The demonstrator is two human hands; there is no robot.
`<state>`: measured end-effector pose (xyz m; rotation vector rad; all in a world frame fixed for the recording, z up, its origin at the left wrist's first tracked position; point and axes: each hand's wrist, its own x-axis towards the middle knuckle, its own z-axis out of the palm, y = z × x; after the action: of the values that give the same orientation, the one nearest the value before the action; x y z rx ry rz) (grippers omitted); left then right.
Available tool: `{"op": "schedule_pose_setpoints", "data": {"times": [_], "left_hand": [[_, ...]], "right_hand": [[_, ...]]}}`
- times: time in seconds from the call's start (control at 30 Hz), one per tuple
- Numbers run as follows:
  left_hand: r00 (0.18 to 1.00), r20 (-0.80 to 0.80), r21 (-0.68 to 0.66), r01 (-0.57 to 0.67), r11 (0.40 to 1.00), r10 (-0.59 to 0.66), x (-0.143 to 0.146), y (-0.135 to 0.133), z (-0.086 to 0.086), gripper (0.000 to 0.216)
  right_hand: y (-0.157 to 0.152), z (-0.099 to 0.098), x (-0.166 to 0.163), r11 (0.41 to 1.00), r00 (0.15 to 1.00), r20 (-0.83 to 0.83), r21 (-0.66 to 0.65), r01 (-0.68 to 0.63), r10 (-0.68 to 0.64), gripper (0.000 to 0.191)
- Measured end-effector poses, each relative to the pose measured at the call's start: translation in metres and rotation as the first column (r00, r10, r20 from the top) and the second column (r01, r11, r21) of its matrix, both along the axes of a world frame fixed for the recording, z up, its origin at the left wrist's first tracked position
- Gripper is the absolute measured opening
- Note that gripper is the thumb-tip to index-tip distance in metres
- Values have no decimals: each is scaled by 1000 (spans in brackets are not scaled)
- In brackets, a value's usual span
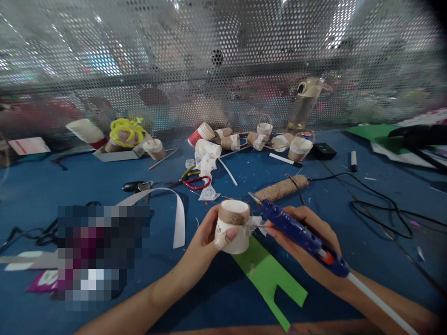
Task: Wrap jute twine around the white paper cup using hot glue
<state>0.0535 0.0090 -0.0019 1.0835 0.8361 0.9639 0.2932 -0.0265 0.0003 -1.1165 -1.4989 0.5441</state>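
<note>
A white paper cup [234, 239], its upper part wound with brown twine [234, 215], is held upright in my left hand [213, 232]. The thumb lies across the front of the cup, and the other fingers are hidden behind it. A blue hot glue gun [296, 228] with a white glue stick [377, 300] in its rear is in my right hand [310, 232]. The gun's nozzle points up and left, just right of the cup's rim. Between the cup and my right fingertips is a small whitish piece [257, 223]; whether the fingertips pinch it is unclear.
A green sheet [268, 270] lies below the cup. Behind my hands are a twine roll [282, 187], red-handled scissors [197, 182], a lace strip [208, 191] and several twine-wrapped cups. A white strip [179, 218] curves at left, a bottle [305, 104] stands behind, and a black cable [377, 209] runs right.
</note>
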Motion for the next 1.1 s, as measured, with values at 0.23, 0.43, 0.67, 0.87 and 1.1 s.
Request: {"op": "schedule_pose_setpoints", "data": {"times": [0.23, 0.43, 0.67, 0.87, 1.1], "left_hand": [[1000, 29, -68, 7, 998, -5, 0, 1, 0, 51], [999, 50, -181, -3, 984, 13, 3, 0, 5, 56], [988, 154, -262, 65, 963, -25, 5, -2, 11, 54], [984, 171, -285, 96, 954, -48, 4, -3, 9, 57], [979, 193, -279, 116, 953, -62, 5, -5, 7, 56]], "right_hand": [[0, 8, 2, 999, 993, 117, 36, 6, -11, 23], [2, 5, 0, 990, 1000, -3, -139, -17, 17, 14], [6, 18, -7, 951, 981, -192, -300, -69, 10, 20], [7, 17, -7, 922, 987, -163, -379, -74, 12, 23], [6, 15, -13, 913, 975, -221, -400, -84, -8, 25]]}}
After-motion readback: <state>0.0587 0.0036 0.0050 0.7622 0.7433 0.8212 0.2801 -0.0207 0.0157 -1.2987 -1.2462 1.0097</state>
